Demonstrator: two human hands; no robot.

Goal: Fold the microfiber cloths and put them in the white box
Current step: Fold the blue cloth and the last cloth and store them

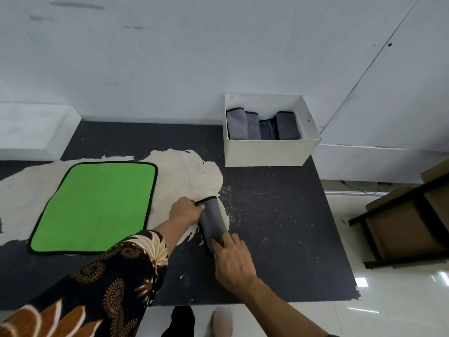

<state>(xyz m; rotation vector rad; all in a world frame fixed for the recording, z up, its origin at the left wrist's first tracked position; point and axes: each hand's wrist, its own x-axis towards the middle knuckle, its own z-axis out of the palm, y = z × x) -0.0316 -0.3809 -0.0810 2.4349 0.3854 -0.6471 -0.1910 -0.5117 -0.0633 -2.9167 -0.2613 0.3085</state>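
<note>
Your left hand [185, 211] grips the far end of 1 folded grey cloth [212, 220], fingers curled at its left edge by the black trim. Your right hand [233, 261] lies on the near end of the same cloth, fingers fairly straight and pressing down on it. The cloth is a narrow strip that runs from the far end towards you and lies flat on the worktop [279, 227], about midway between the left and right edges and nearer the front edge than the back.

To the left of it, a green cloth [97, 205] with black trim lies spread open and flat, close to the left edge and apart from the grey strip. Both cloths lie partly on a pale worn patch [189, 171] in the dark surface.

The white box [267, 152] stands open in the far right corner of the worktop, against the wall [170, 57]. Inside it, folded grey cloths [288, 125] stand upright side by side.

A dark patterned sleeve [116, 276] covers your left arm; the right forearm is bare. Beyond the right edge is a glossy white floor [401, 300].
</note>
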